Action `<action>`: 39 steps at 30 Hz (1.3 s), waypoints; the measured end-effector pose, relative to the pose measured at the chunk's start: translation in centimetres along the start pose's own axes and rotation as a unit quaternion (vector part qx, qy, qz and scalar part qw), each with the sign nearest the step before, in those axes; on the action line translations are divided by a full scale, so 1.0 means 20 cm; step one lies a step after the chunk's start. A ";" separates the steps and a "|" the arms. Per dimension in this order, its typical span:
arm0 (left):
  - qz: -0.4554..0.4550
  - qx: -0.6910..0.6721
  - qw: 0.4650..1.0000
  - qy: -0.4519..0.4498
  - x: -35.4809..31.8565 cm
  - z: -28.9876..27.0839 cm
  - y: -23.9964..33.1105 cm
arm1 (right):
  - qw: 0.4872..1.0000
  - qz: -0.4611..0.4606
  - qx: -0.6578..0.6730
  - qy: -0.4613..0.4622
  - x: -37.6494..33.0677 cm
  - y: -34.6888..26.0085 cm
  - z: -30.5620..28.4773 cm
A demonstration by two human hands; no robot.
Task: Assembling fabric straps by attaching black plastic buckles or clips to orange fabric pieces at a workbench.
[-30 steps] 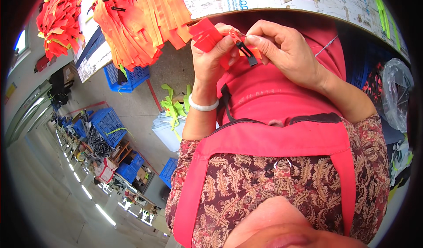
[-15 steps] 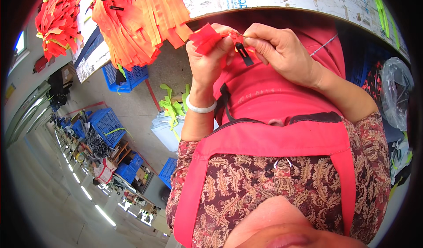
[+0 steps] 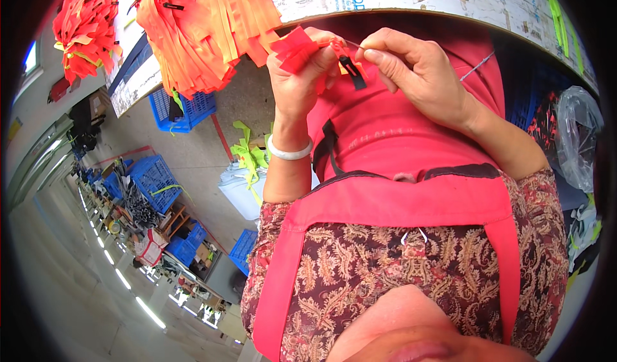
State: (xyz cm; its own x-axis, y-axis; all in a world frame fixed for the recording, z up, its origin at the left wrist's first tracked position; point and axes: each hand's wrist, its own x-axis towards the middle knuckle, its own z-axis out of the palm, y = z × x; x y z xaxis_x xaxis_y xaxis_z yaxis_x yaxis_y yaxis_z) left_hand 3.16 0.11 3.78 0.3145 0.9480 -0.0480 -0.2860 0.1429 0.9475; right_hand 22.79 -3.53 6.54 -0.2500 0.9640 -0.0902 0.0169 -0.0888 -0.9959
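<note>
Left grip [image 3: 297,79], one: clamped on one orange-red strip [image 3: 292,48] bearing one black tab [image 3: 351,73]. Right grip [image 3: 421,73], one: thumb and forefinger together on one thin dark piece [image 3: 352,43], which spans toward the left grip. Orange bundles [image 3: 205,34], two, left of the left grip, larger on the surface [image 3: 411,2]. Blue baskets [image 3: 203,108], at least four, same side; nearest holds a dark item [image 3: 175,110], kind unclear. Versus half a second ago: fingertips of the two grips farther apart.

The head fisheye looks down, close above the left hand [image 3: 296,79] and right hand [image 3: 421,78].
</note>
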 end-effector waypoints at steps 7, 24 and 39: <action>-0.014 0.015 1.000 -0.018 -0.01 0.01 0.01 | 1.000 0.002 -0.009 -0.014 0.00 0.01 0.01; 0.001 0.044 0.999 -0.030 -0.03 0.01 0.01 | 1.000 0.006 0.004 -0.027 0.00 0.00 0.01; 0.040 0.042 0.998 -0.021 -0.04 0.03 0.02 | 0.995 0.031 0.080 -0.049 -0.02 0.00 0.01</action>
State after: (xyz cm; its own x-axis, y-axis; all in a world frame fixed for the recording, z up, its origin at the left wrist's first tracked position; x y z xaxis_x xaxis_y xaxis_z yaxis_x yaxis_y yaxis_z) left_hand 3.27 -0.67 4.40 0.3315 0.9426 0.0402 -0.2349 0.0412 0.9712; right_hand 22.68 -3.89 6.54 -0.3459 0.9274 -0.1421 -0.1172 -0.1930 -0.9742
